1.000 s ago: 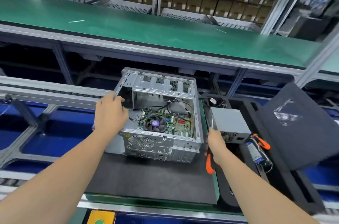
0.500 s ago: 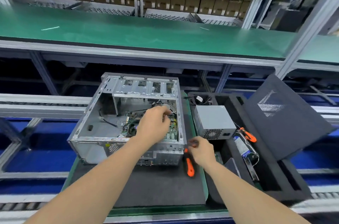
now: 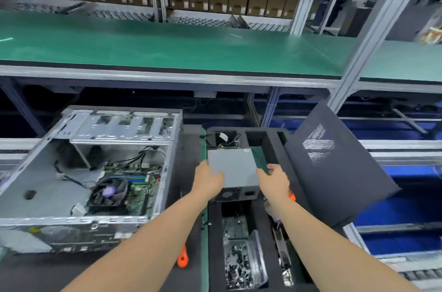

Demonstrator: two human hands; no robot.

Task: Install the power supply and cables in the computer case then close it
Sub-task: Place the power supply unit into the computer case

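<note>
Over the black foam tray (image 3: 215, 232), right of the open computer case (image 3: 71, 232), you've got both hands on the power supply (image 3: 235, 167). Your left hand (image 3: 208, 182) grips its near-left corner, fingers curled onto the grey top face. Your right hand (image 3: 275, 182) clamps the right edge, fingers wrapped round the side. The box sits squarely between your two palms, vent grille facing you. Whether it rests in the tray or is raised off it, I can't tell. Its cables (image 3: 222, 138) bunch in the pocket behind. An orange screwdriver (image 3: 182, 259) lies on the mat beside the case, and the dark side panel (image 3: 334, 172) leans at the tray's right.
</note>
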